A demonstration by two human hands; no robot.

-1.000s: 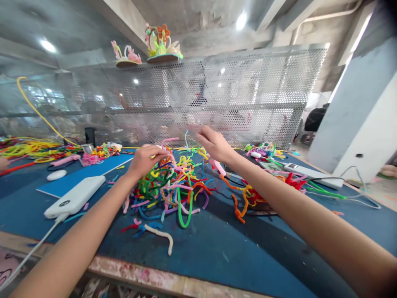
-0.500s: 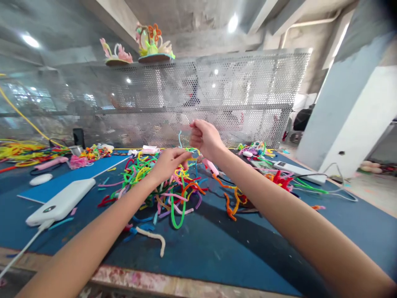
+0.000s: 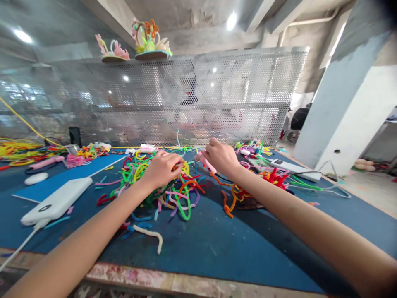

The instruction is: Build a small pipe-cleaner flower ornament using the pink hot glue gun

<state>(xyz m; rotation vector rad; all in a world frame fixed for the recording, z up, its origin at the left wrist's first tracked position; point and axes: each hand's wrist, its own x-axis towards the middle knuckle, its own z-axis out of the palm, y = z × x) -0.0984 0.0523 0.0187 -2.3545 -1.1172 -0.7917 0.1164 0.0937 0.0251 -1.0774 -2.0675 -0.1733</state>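
Observation:
My left hand (image 3: 163, 169) is at the right part of a tangled pile of coloured fuzzy stems (image 3: 133, 174), its fingers curled down over the stems; what it grips is hidden. To its right, my right hand (image 3: 221, 157) is raised above the table with its fingers pinched together, next to a pink tool (image 3: 207, 164). Anything between those fingers is too small to make out. A green loop (image 3: 185, 207) hangs out of the pile toward me, and a cream stem (image 3: 150, 232) lies in front of it.
A white power bank (image 3: 57, 200) with a cable lies on the blue table (image 3: 198, 252) at left. Orange and red stems (image 3: 274, 178) and a white device (image 3: 294, 170) are at right. Behind stands a perforated metal screen (image 3: 229, 95) with fuzzy figures (image 3: 151, 43) on top.
My right hand has moved down and to the right, away from my left hand. My left hand has lowered slightly onto the pile. The green loop has shifted right, and the view has moved slightly.

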